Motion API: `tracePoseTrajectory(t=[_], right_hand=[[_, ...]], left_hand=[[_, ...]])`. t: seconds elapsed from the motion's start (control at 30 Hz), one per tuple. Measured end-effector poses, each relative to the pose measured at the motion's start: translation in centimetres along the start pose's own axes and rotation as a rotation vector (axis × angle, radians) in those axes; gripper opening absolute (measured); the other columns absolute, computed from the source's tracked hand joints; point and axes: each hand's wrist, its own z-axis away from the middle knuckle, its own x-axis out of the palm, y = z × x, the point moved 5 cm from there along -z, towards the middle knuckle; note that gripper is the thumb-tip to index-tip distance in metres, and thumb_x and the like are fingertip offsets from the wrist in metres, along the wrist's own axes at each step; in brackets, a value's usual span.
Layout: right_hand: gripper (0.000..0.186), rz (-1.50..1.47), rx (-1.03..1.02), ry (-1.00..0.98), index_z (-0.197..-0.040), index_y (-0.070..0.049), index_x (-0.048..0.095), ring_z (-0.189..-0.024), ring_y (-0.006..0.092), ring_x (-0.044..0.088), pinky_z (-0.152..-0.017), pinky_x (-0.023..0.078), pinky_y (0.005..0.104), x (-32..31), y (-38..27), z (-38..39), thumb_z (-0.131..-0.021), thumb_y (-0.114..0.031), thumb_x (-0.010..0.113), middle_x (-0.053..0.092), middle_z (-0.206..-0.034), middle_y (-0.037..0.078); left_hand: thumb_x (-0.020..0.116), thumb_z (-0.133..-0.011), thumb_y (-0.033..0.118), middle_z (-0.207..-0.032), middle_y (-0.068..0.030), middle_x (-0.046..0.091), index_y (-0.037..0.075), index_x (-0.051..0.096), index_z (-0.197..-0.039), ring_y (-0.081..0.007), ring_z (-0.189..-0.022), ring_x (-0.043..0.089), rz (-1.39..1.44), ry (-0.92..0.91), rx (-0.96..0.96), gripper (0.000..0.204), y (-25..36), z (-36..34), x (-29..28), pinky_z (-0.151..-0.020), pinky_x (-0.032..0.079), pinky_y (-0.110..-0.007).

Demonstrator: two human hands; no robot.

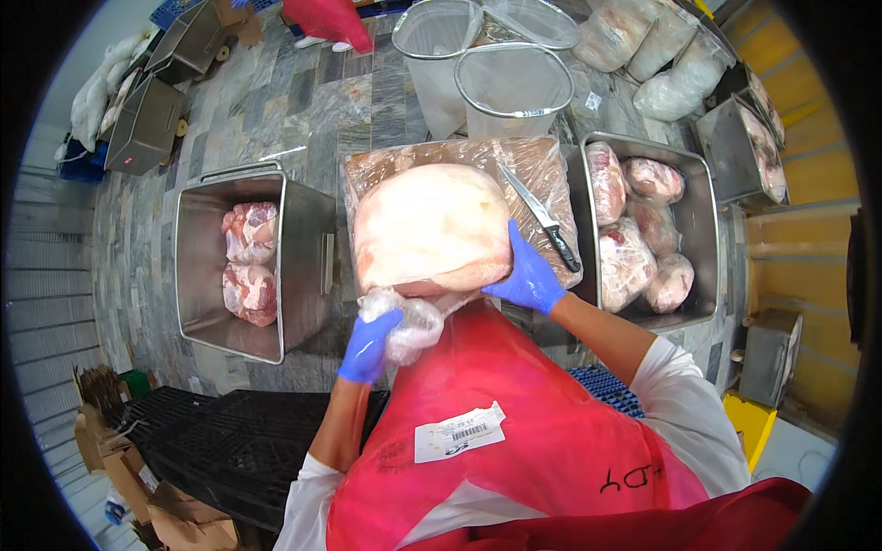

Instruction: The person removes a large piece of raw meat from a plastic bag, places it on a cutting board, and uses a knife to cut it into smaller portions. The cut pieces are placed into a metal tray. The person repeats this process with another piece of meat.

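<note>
Now the left hand (pixel 370 345) grips crumpled film (pixel 413 332) — plastic, seemingly — right hand (pixel 530 277) spread against smooth, blocky meat (pixel 432 225).

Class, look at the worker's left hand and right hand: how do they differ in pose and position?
1. The left hand is curled around bunched clear plastic; the right hand is opened out against the meat.
2. The right hand is close to the knife; the left hand is well away from it.
Shared: both wear blue gloves.
</note>
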Motion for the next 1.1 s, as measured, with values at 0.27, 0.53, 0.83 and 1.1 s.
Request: tracePoseTrajectory(t=[0.27,0.53,0.83,1.1], right_hand=[[0.100,0.296,-0.355,0.119,-0.151,-0.012,0.043,-0.125,0.0446,0.055,-0.104,0.047,0.0476,-5.9,-10.0,-5.8,-0.071,-0.060,0.079,0.051,-0.138,0.031],[0.085,-0.176,-0.172,0.021,-0.145,-0.012,0.052,-0.128,0.0410,0.053,-0.108,0.044,0.0455,-5.2,-3.1,-23.2,-0.077,-0.056,0.075,0.052,-0.141,0.029],[0.062,0.324,-0.288,0.332,-0.147,-0.013,0.049,-0.138,0.0452,0.041,-0.115,0.034,0.0490,-2.6,-1.0,-17.6,-0.093,-0.043,0.057,0.044,-0.151,0.023],[0.053,0.497,-0.805,0.176,-0.141,-0.019,0.054,-0.142,0.0407,0.037,-0.116,0.028,0.0592,4.0,-9.1,-11.2,-0.089,-0.020,0.058,0.043,-0.153,0.016]], left_hand=[[0.061,-0.095,0.008,-0.114,-0.0092,0.067,0.002,0.059,-0.124,-0.0188,-0.100,0.069,-0.008,-0.053,0.239,0.030,14.0,0.9,3.5,-0.089,0.057,-0.033],[0.073,-0.083,0.005,-0.122,-0.0055,0.061,0.004,0.050,-0.137,-0.0169,-0.111,0.060,-0.153,0.040,0.228,0.059,14.0,6.5,1.9,-0.096,0.050,-0.032],[0.075,-0.075,0.008,-0.128,-0.0137,0.060,0.002,0.047,-0.142,-0.0280,-0.117,0.060,-0.016,0.469,0.422,0.073,11.0,20.2,-9.3,-0.105,0.047,-0.041],[0.066,-0.088,0.010,-0.133,-0.0131,0.058,0.002,0.047,-0.142,-0.0279,-0.123,0.056,0.043,0.586,0.572,0.058,13.2,20.0,-12.9,-0.110,0.042,-0.044]])
